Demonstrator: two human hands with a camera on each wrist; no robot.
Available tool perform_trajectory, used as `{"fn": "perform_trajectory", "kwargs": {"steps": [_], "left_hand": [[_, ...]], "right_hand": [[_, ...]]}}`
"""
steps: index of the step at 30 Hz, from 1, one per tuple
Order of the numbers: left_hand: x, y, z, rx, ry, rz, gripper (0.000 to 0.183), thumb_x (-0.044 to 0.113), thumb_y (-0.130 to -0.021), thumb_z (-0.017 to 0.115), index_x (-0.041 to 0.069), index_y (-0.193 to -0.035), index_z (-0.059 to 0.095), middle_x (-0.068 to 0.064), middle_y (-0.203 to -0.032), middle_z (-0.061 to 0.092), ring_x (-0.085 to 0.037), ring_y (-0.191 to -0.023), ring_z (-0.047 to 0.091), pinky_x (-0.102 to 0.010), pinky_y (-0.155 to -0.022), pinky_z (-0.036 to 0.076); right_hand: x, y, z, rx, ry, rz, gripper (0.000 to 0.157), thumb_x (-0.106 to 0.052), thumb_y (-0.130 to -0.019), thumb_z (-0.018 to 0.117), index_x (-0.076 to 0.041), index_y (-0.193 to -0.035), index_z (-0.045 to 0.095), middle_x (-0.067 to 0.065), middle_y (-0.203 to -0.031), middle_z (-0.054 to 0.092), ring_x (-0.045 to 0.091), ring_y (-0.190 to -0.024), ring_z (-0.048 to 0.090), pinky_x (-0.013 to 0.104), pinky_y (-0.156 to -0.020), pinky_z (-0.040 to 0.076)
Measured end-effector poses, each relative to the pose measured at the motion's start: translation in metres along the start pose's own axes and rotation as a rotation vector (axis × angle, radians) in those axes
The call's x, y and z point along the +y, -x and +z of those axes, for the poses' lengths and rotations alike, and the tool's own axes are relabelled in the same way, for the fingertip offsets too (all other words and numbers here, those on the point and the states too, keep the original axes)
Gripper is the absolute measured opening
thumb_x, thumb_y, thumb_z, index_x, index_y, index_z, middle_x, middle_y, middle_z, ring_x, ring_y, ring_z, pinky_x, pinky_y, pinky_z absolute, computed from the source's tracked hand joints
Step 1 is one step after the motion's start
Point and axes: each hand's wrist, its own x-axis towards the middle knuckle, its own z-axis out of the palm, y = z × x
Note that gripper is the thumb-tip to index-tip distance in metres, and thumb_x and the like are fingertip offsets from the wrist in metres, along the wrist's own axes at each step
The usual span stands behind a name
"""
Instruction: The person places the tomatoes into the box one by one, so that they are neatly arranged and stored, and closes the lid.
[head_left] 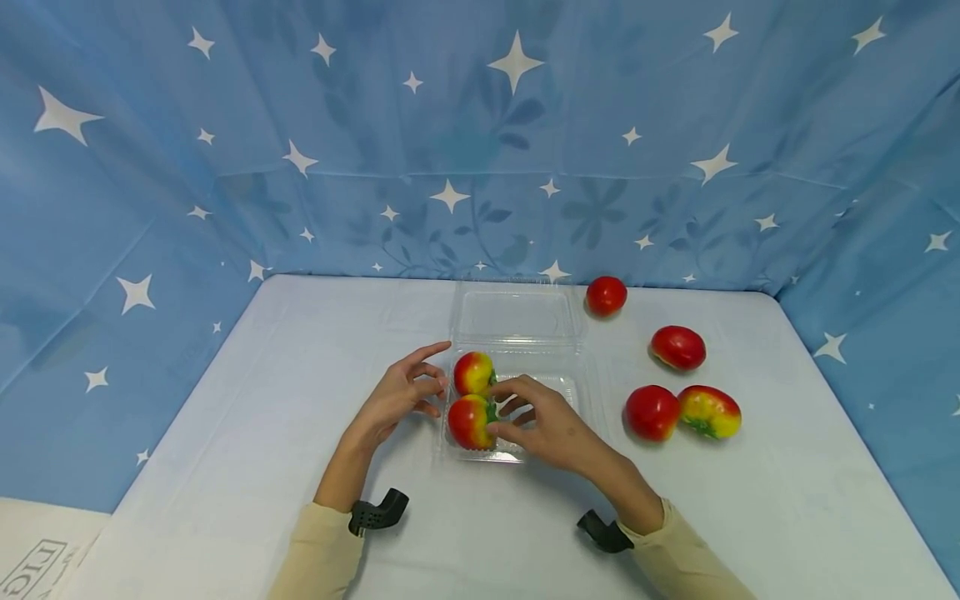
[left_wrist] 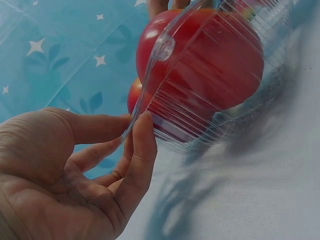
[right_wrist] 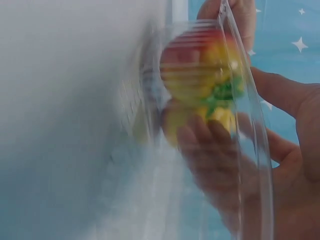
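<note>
A clear plastic clamshell box (head_left: 540,392) lies with its lid folded back. Inside its left half are two red-and-yellow fruits with green stem ends, a far one (head_left: 473,372) and a near one (head_left: 471,422). At the box's left side my left hand (head_left: 408,387) pinches the rim (left_wrist: 142,95) between thumb and finger. My right hand (head_left: 543,421) reaches over the box from the right, fingers loosely bent and spread. Its fingertips are right beside the green ends of the fruits, and the right wrist view shows several fingers (right_wrist: 212,155) through the clear wall.
Right of the box lie more fruits: a red one (head_left: 606,296) at the back, another red one (head_left: 678,347), a third red one (head_left: 652,412) and a red-and-yellow one (head_left: 709,412) beside it. A blue star-patterned curtain (head_left: 450,125) hangs behind the white table (head_left: 262,467).
</note>
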Motion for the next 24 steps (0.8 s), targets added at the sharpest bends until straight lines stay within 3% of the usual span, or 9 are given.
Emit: {"fn": "perform_trajectory", "kwargs": {"steps": [8, 13, 24], "left_hand": [[0.001, 0.000, 0.000, 0.011, 0.001, -0.008, 0.062, 0.009, -0.101, 0.065, 0.020, -0.158, 0.045, -0.009, -0.108, 0.060, -0.022, -0.085, 0.064, -0.027, -0.065, 0.063], [0.000, 0.000, 0.000, 0.015, 0.000, -0.010, 0.062, 0.009, -0.101, 0.065, 0.020, -0.158, 0.045, -0.008, -0.107, 0.060, -0.022, -0.085, 0.064, -0.026, -0.065, 0.063], [-0.001, -0.001, 0.000, 0.002, 0.016, -0.008, 0.062, 0.008, -0.101, 0.065, 0.019, -0.158, 0.045, -0.007, -0.106, 0.060, -0.022, -0.085, 0.064, -0.027, -0.066, 0.063]], "right_hand": [[0.008, 0.007, -0.018, 0.058, 0.001, -0.025, 0.043, -0.020, -0.091, 0.080, -0.010, -0.131, 0.066, 0.013, -0.126, 0.069, 0.025, -0.107, 0.072, 0.045, -0.093, 0.063], [0.013, 0.011, -0.029, 0.112, 0.017, -0.039, 0.039, -0.021, -0.092, 0.080, -0.016, -0.128, 0.067, 0.012, -0.126, 0.070, 0.023, -0.107, 0.072, 0.043, -0.093, 0.063], [0.021, 0.021, -0.057, 0.223, 0.060, -0.024, 0.033, -0.021, -0.094, 0.078, -0.016, -0.126, 0.069, 0.008, -0.120, 0.071, 0.019, -0.104, 0.072, 0.042, -0.094, 0.063]]}}
